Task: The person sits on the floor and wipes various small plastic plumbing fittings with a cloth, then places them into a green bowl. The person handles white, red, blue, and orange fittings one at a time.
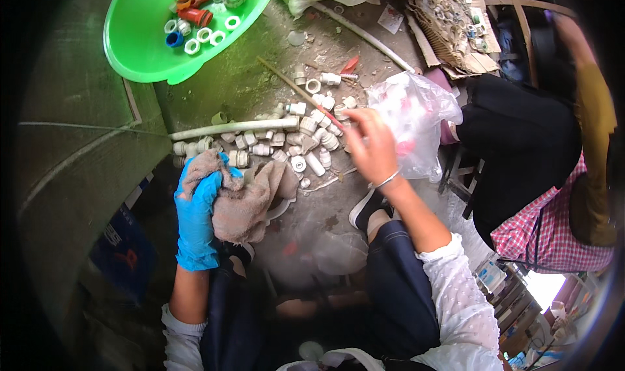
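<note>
I see the left hand (197,211) in a blue glove clutching a crumpled rag (244,198) – no clear long axis – above the white pipe fittings (306,143); the right hand (372,148) pinches a clear plastic bag (416,114).

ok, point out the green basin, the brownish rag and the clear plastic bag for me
green basin (133,42), head view, bare inner wall at left.
brownish rag (250,198), head view, middle of the cloth, held by the gloved left hand.
clear plastic bag (416,114), head view, upper crumpled part.

A rough plumbing workshop floor: dirty concrete (260,78) strewn with white pipe fittings (306,143) (a green basin (143,45) holds more)
</note>
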Tool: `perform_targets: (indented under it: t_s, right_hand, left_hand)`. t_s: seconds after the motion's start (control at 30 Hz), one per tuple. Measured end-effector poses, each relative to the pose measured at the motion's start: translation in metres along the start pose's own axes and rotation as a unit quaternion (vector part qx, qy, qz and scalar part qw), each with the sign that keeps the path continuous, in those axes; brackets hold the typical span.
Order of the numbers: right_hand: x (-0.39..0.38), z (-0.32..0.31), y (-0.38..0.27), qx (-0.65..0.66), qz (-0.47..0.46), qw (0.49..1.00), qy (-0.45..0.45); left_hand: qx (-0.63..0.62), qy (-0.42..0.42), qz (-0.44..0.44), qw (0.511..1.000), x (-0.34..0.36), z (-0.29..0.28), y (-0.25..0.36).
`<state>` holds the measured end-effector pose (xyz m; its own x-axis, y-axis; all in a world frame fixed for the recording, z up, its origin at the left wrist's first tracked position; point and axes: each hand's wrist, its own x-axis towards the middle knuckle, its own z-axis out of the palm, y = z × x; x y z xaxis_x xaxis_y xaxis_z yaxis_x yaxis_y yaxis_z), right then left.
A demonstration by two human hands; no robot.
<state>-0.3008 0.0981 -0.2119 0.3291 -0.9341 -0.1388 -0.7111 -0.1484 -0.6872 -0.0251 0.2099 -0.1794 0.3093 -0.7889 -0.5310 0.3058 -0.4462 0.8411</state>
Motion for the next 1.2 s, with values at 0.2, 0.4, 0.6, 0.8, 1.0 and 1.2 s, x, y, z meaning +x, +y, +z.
perform_targets:
  t_s: [0.2,0.4,0.6,0.8,1.0,1.2]
  right_hand:
    - [0.000,-0.018,0.076,-0.224,-0.015,0.974,-0.010]
    - [0.013,-0.011,0.093,-0.253,-0.048,0.966,-0.040]
    - [0.005,-0.030,0.051,0.294,0.256,0.917,-0.089]
    - [-0.005,-0.037,-0.027,0.562,0.319,0.728,-0.230]
    - [-0.018,-0.020,-0.078,0.563,0.275,0.739,-0.249]
    - [-0.012,-0.010,-0.078,0.150,-0.192,0.961,-0.134]
  left_hand:
    - [0.013,-0.043,0.002,0.999,0.002,0.021,-0.003]
    - [0.058,-0.075,0.031,0.995,0.005,0.026,-0.009]
    - [-0.005,-0.036,-0.027,0.999,0.004,0.035,-0.002]
    - [0.170,-0.103,0.130,0.971,-0.008,0.067,0.022]
    - [0.333,-0.153,0.293,0.883,-0.005,0.080,0.012]
    - [-0.079,-0.147,-0.182,0.969,-0.006,0.072,0.013]
